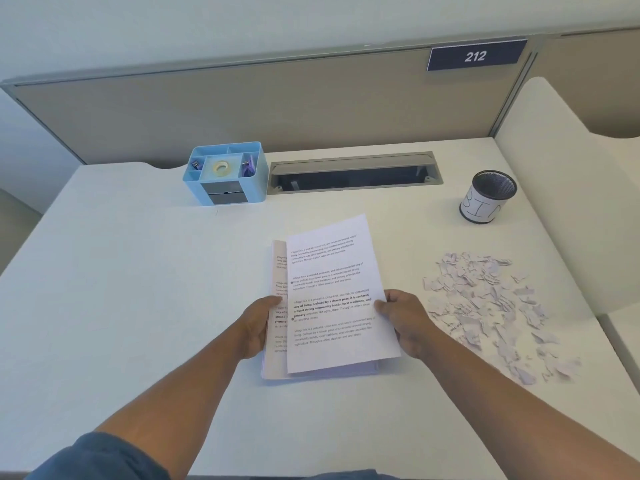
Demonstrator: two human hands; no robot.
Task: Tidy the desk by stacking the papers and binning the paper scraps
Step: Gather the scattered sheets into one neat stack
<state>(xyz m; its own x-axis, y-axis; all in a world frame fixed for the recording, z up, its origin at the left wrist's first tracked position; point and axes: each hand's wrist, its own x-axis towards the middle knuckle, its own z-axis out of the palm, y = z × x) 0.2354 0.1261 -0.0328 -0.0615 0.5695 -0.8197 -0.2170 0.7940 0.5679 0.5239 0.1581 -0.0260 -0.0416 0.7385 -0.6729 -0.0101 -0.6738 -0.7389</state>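
A stack of printed papers [332, 299] lies in the middle of the white desk [138, 271], its top sheet skewed to the right of those below. My left hand [258, 325] grips the stack's left edge, thumb on top. My right hand [403, 318] pinches the top sheet's right edge. A spread of torn paper scraps [491, 306] covers the desk to the right of my right hand. A black mesh cup labelled BIN [488, 197] stands upright behind the scraps at the back right.
A blue desk organiser [225, 174] with a tape roll and clips stands at the back left. Beside it is an open cable slot [353, 173] in the desk. A beige partition with a 212 sign [476, 55] closes the back.
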